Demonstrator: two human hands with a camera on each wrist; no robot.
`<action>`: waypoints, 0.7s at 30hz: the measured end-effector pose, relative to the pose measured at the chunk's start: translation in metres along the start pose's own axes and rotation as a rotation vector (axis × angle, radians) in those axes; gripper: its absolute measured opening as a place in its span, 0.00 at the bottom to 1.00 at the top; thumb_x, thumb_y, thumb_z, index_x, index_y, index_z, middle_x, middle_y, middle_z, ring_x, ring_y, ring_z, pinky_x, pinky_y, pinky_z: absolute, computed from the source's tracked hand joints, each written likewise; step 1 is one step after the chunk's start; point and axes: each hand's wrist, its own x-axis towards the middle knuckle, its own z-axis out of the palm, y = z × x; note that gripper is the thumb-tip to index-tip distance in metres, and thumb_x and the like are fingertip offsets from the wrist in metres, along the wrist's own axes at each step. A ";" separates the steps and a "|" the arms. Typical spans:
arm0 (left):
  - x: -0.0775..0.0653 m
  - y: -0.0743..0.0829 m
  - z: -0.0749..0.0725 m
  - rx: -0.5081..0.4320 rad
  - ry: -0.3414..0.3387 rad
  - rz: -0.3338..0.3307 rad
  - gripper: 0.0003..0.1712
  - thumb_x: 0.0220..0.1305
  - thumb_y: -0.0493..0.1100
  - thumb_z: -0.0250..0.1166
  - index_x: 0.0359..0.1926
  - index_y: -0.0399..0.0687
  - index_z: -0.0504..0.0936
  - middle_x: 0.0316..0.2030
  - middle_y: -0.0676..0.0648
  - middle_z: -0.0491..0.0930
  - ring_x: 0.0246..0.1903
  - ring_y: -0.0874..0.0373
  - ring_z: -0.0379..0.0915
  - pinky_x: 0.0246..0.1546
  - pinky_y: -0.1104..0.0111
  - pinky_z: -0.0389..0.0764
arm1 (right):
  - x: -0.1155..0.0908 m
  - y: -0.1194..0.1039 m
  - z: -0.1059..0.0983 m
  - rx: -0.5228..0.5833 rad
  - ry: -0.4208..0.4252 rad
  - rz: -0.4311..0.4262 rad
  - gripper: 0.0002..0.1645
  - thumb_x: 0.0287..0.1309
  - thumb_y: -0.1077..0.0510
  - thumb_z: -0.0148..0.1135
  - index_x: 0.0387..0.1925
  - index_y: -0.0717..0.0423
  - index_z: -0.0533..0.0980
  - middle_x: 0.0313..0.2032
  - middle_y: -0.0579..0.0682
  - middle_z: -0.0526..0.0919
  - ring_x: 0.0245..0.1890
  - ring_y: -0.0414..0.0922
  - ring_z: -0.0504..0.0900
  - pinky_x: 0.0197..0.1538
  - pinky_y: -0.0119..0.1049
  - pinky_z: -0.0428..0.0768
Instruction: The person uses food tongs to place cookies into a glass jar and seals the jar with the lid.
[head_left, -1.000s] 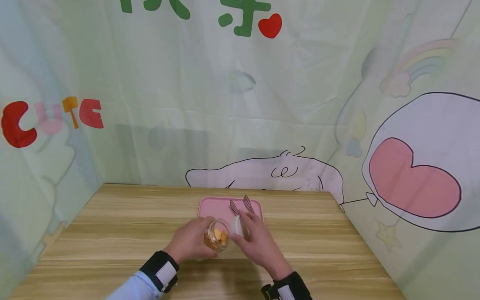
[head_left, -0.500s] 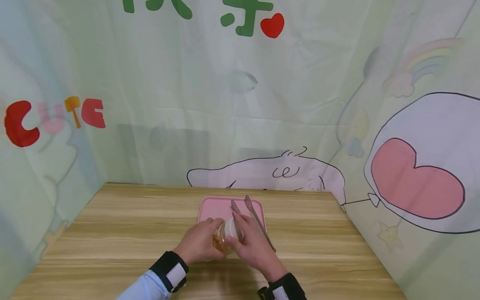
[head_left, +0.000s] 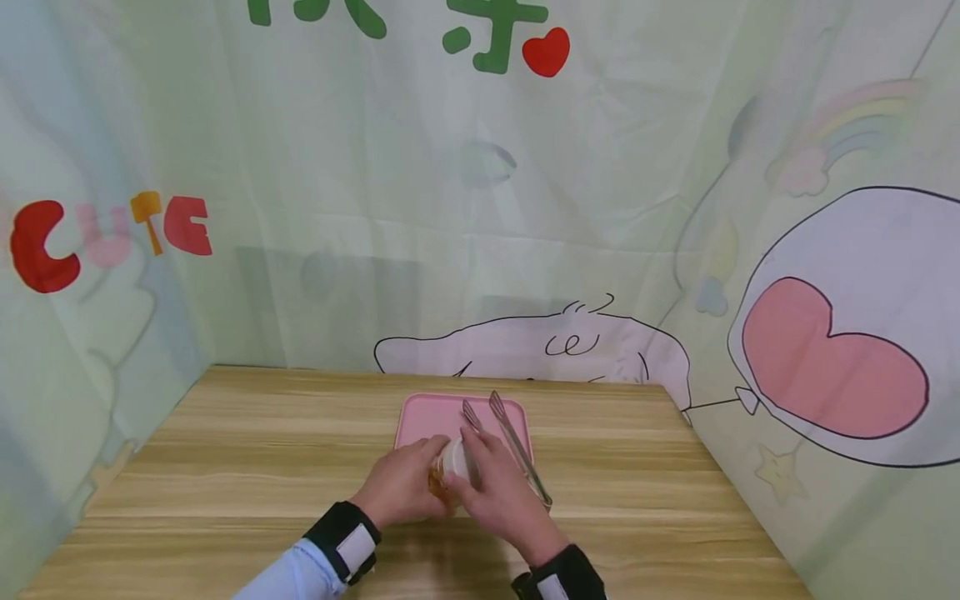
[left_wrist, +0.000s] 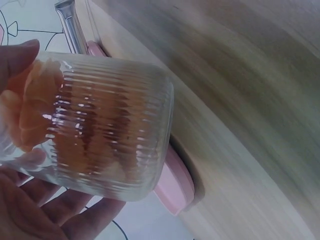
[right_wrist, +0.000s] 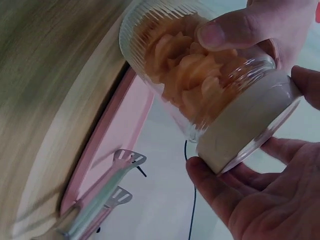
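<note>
My left hand [head_left: 403,481] grips a clear ribbed jar [left_wrist: 115,125] that is tilted above the table, with orange curled pieces [right_wrist: 187,65] inside. In the right wrist view a white lid [right_wrist: 245,122] sits over the jar's mouth. The fingers and thumb of my right hand [head_left: 504,493] hold that lid round its rim. In the head view my hands cover most of the jar. Whether the lid is fully seated cannot be told.
Behind my hands, a pink tray [head_left: 429,417] lies on the wooden table [head_left: 300,467]. Metal tongs [head_left: 521,450] with slotted ends rest across the tray's right side, their bent end reaching over its edge. A printed cloth [head_left: 337,208] hangs behind the table.
One second ago the jar's mouth was uncovered and the lid was apart to its right. My hands have come together, and the lid is now on the mouth.
</note>
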 end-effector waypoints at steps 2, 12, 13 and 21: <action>0.001 0.000 0.002 -0.013 0.005 -0.002 0.45 0.42 0.48 0.84 0.63 0.45 0.76 0.49 0.46 0.83 0.44 0.53 0.80 0.50 0.50 0.84 | 0.002 -0.001 0.000 -0.048 0.028 0.012 0.44 0.70 0.40 0.62 0.75 0.63 0.64 0.66 0.69 0.72 0.63 0.62 0.75 0.60 0.60 0.78; 0.006 -0.004 0.015 -0.262 0.017 -0.032 0.47 0.48 0.49 0.84 0.68 0.46 0.73 0.58 0.44 0.80 0.54 0.49 0.78 0.56 0.49 0.81 | 0.020 -0.018 -0.003 -0.294 0.092 0.135 0.55 0.60 0.25 0.63 0.73 0.61 0.69 0.46 0.65 0.84 0.41 0.51 0.82 0.42 0.47 0.84; 0.006 -0.006 0.017 -0.297 0.018 -0.039 0.49 0.48 0.49 0.83 0.69 0.45 0.72 0.60 0.43 0.79 0.55 0.47 0.77 0.57 0.48 0.81 | 0.021 -0.020 -0.003 -0.332 0.094 0.130 0.55 0.60 0.24 0.62 0.71 0.63 0.70 0.42 0.64 0.84 0.39 0.51 0.82 0.41 0.46 0.83; 0.003 -0.013 0.026 -0.440 0.037 -0.119 0.52 0.48 0.48 0.84 0.71 0.40 0.68 0.64 0.37 0.76 0.62 0.39 0.73 0.61 0.42 0.75 | 0.033 -0.031 0.006 -0.599 0.075 0.173 0.57 0.59 0.17 0.52 0.51 0.69 0.80 0.31 0.59 0.78 0.31 0.49 0.74 0.30 0.39 0.74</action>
